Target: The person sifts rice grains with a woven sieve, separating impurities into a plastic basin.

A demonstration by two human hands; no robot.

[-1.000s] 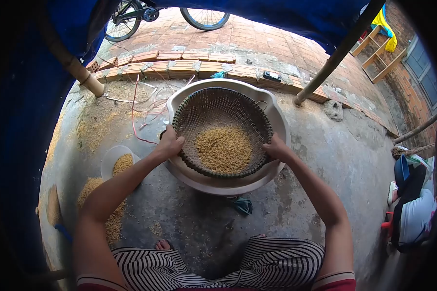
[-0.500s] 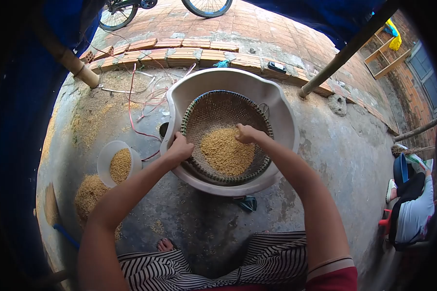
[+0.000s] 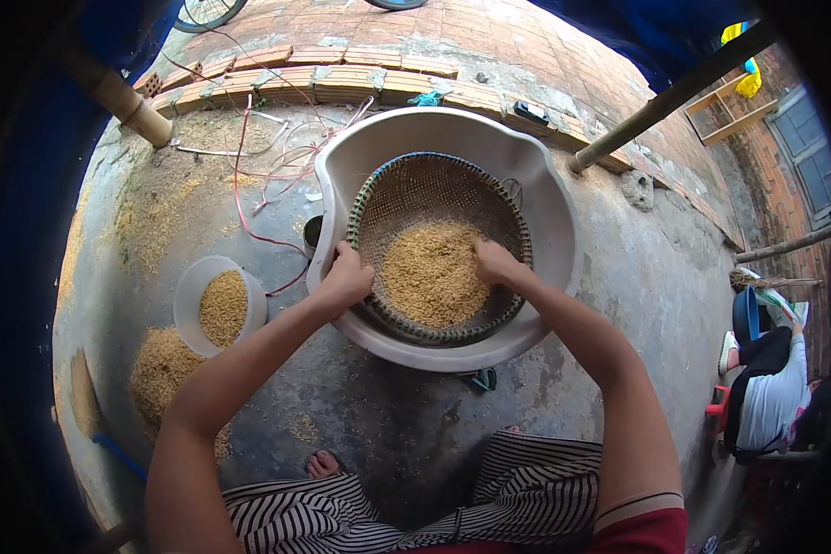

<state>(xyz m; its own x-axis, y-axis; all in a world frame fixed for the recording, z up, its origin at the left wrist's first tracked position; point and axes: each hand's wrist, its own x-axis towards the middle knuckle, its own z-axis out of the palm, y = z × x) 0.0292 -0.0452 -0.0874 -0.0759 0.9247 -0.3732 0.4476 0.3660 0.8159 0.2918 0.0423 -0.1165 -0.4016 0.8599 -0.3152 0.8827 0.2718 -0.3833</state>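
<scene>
A round woven basket [image 3: 445,189] with a green and blue bound rim sits tilted inside a large pale plastic tub [image 3: 549,198]. Golden unhusked grain [image 3: 431,275] is heaped in the basket. My left hand [image 3: 348,279] is closed around the basket's left rim, thumb over the edge. Inside the basket, at the right side of the heap, my right hand [image 3: 499,263] has its fingers curled down by the grain. Whatever those fingers hold, if anything, is hidden.
Left of the tub, a white bucket [image 3: 187,305] of grain stands against a grain pile [image 3: 157,369]. Loose wires [image 3: 242,185] and a small can [image 3: 313,231] lie nearby. Bamboo poles [image 3: 656,97] flank a brick edge [image 3: 351,85]. Another person [image 3: 766,392] sits at right.
My right hand has moved right and slightly down, from over the grain to the heap's right side. The heap looks more spread. My left hand keeps its rim grip; the camera view has shifted.
</scene>
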